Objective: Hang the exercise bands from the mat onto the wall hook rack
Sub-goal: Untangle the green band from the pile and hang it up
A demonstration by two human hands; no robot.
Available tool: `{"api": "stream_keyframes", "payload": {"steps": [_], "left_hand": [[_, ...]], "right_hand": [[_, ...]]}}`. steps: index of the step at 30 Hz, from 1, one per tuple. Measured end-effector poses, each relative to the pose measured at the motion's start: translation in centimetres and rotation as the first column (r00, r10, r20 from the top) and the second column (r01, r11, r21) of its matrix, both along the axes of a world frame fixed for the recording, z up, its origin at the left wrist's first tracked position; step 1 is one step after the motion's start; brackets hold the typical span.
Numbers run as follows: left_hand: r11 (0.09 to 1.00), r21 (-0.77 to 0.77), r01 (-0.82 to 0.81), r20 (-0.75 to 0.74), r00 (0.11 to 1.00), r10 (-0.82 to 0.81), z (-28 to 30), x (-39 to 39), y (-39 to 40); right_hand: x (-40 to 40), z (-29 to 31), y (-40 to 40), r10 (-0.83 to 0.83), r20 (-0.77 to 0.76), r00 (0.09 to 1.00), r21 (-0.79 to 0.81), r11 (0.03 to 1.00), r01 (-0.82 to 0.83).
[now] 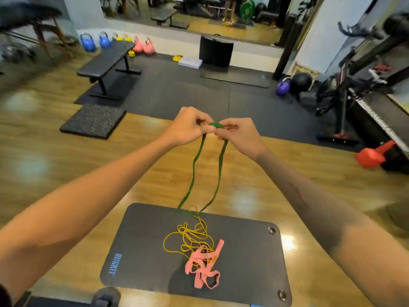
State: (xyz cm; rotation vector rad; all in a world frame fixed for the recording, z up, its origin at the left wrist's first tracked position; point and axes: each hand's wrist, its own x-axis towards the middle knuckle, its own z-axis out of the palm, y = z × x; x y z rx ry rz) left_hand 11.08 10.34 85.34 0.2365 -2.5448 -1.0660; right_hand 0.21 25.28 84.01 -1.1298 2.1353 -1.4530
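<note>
A green exercise band [194, 165] hangs as a long loop from both my hands, raised in front of me. My left hand [188, 127] and my right hand [236, 134] pinch its top end side by side. Its lower end still touches the far edge of the black mat [137, 251] on the floor. On the mat lie a thin yellow band [188, 238] in a tangle and a flat pink band [205, 267] partly over it. No wall hook rack shows in this view.
A black bench [106, 60] and a square black pad [93, 120] lie at the left on the floor. Coloured kettlebells [141, 46] line the far wall. An exercise bike [345, 89] and a red kettlebell [374, 155] stand to the right.
</note>
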Motion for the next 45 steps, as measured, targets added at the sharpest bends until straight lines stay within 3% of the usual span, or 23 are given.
{"api": "stream_keyframes", "payload": {"steps": [2, 10, 14, 16, 19, 22, 23, 24, 25, 27, 28, 29, 31, 35, 39, 42, 45], "left_hand": [[1.0, -0.021, 0.006, -0.068, 0.998, -0.007, 2.6, 0.2, -0.1], [0.906, 0.407, 0.118, -0.342, 0.939, 0.032, 10.2, 2.4, -0.9], [0.845, 0.517, -0.138, -0.295, 0.898, 0.327, 9.0, 5.5, -10.1], [0.701, 0.646, -0.304, -0.162, 0.842, 0.515, 6.2, 8.0, -14.9], [0.387, 0.785, -0.484, 0.086, 0.703, 0.706, -0.7, 12.7, -22.7], [0.345, 0.478, -0.808, 0.438, 0.56, 0.703, -5.6, 15.6, -23.1], [0.377, 0.33, -0.866, 0.449, 0.495, 0.744, -6.6, 15.7, -21.3], [0.455, 0.251, -0.854, 0.381, 0.519, 0.765, -7.5, 15.3, -18.9], [0.582, 0.269, -0.767, 0.32, 0.642, 0.697, -7.8, 14.4, -16.1], [0.793, 0.471, -0.386, 0.29, 0.917, 0.273, -7.0, 12.3, -9.1], [0.861, 0.474, -0.183, 0.324, 0.946, 0.023, -6.7, 11.4, -6.1], [0.9, 0.436, 0.004, 0.368, 0.912, -0.181, -6.7, 10.4, -3.3], [0.896, 0.384, 0.222, 0.391, 0.84, -0.375, -7.2, 8.1, 0.4], [0.893, 0.254, 0.37, 0.347, 0.827, -0.442, -6.5, 4.7, 2.6], [0.817, 0.178, 0.549, 0.425, 0.706, -0.567, -4.0, 1.7, 3.3], [0.768, 0.115, 0.63, 0.475, 0.645, -0.599, -2.6, -0.5, 5.2], [0.669, 0.138, 0.731, 0.466, 0.548, -0.694, -1.8, -1.2, 8.2]], "right_hand": [[0.9, 0.5, -0.6, 0.015, 0.062, 0.998, 0.015, 1.0, -0.015], [6.3, -1.3, -3.1, 0.019, 0.297, 0.955, 0.051, 0.998, -0.035], [6.6, -4.9, -0.8, -0.057, 0.236, 0.97, 0.271, 0.963, -0.01], [6.7, -6.1, 1.0, -0.053, 0.207, 0.977, 0.354, 0.935, -0.024], [7.4, -6.9, 3.0, -0.011, 0.131, 0.991, 0.479, 0.876, -0.053], [8.1, -7.5, 3.3, -0.009, 0.132, 0.991, 0.454, 0.889, -0.053], [8.4, -7.4, 3.0, -0.002, 0.125, 0.992, 0.442, 0.896, -0.054], [8.6, -7.3, 2.6, 0.007, 0.121, 0.993, 0.431, 0.9, -0.059], [9.0, -6.8, 2.1, 0.024, 0.12, 0.992, 0.413, 0.908, -0.072], [9.5, -6.3, 1.3, 0.062, 0.118, 0.991, 0.385, 0.917, -0.103], [9.9, -6.1, 1.0, 0.073, 0.115, 0.991, 0.384, 0.917, -0.112], [10.2, -6.0, 0.9, 0.074, 0.111, 0.991, 0.39, 0.914, -0.112], [10.3, -5.6, 1.0, 0.037, 0.114, 0.993, 0.384, 0.92, -0.079], [8.9, -3.9, 4.7, -0.059, 0.141, 0.988, 0.375, 0.927, 0.001], [8.0, -2.6, 9.6, -0.17, 0.179, 0.969, 0.471, 0.88, 0.067], [8.9, -2.0, 12.0, -0.283, 0.105, 0.953, 0.529, 0.828, 0.187], [10.7, -1.2, 14.5, -0.411, 0.138, 0.901, 0.415, 0.85, 0.325]]}}
